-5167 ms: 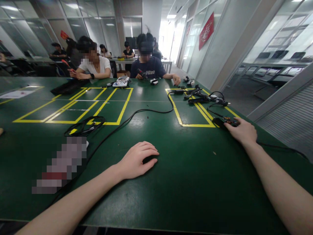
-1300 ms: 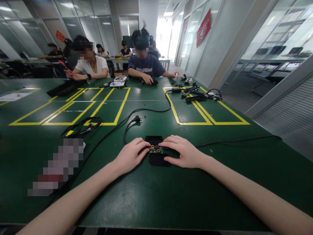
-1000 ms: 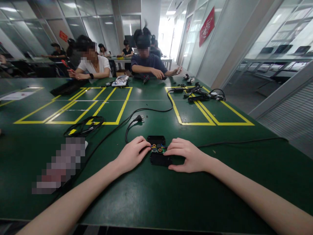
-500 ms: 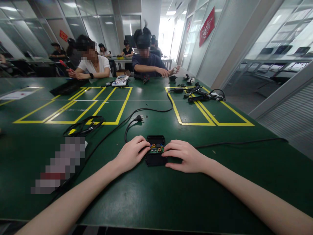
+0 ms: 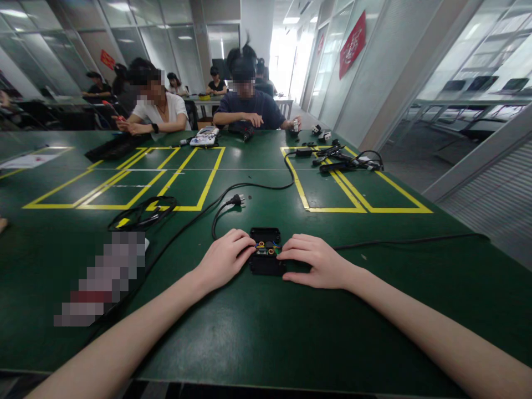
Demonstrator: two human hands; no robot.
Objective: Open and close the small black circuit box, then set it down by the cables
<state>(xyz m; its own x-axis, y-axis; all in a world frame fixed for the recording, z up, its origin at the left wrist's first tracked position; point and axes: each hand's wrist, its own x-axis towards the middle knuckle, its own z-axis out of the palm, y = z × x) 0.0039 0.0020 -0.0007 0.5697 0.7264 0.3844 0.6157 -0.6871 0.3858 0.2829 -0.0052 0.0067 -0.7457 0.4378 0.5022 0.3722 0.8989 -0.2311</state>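
Note:
A small green circuit board (image 5: 262,251) with copper-wound coils lies between two black plastic case halves. The upper half (image 5: 265,233) is behind it, the lower half (image 5: 267,268) in front, close against it. My left hand (image 5: 224,256) is closed at the board's left end, thumb and fingertips pinching its edge, where a cable meets it. From the other side, my right hand (image 5: 313,260) has its curled fingers on the board's right end. The right thumb rests by the right edge of the lower half. Both hands partly cover the board's ends.
A black cord ends in a plug (image 5: 236,200) beyond my left hand. To the left lie a coiled cable (image 5: 143,215) and a blurred flat item (image 5: 110,274). Yellow tape (image 5: 332,210) marks the green table. Adapters and cables (image 5: 341,162) lie farther back; people sit opposite.
The lower case half has shifted slightly away from me, nearer the board. My right fingers have moved a little with it; my left hand stays nearly still. A person opposite has drawn one arm back.

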